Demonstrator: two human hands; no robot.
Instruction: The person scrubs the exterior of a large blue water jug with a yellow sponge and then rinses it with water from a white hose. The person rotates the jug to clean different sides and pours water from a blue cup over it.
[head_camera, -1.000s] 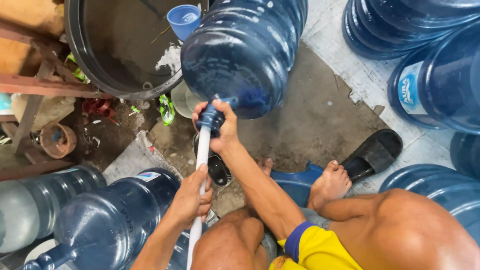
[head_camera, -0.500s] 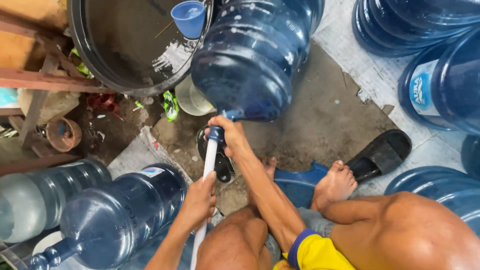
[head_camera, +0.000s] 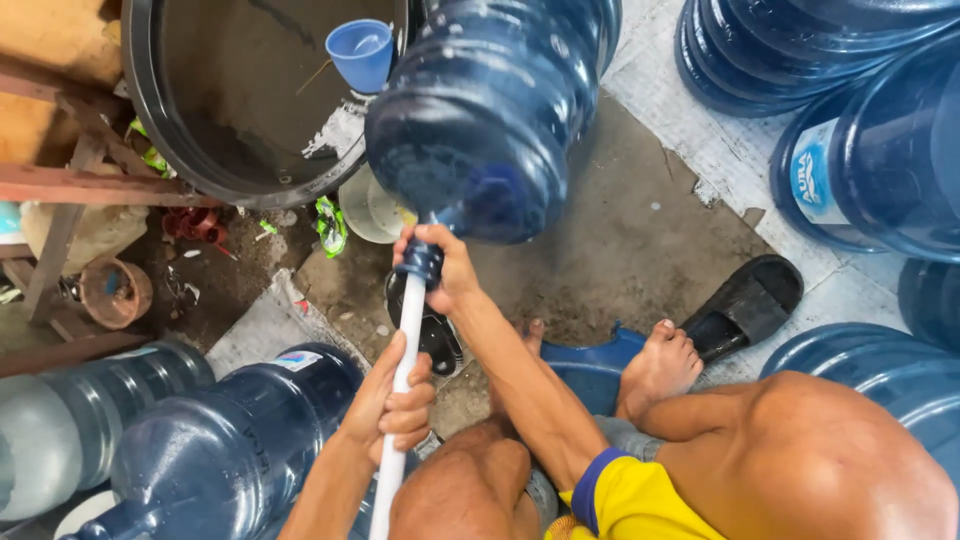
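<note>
A big blue water bottle lies tilted with its neck pointing down toward me. My right hand is closed around that neck, where a white pipe enters it. Lower on the pipe, my left hand grips the shaft, just beside another blue bottle lying on its side. I squat with a bare foot on the concrete.
A black round tub with a blue cup inside stands at the back left, beside rusty beams. A clear bottle lies at the far left. Several blue bottles crowd the right side. A black sandal lies near my foot.
Both hands keep their grip. The bottle neck and my right hand have drifted slightly to the right and down in the picture; the left hand has barely shifted on the pipe.
</note>
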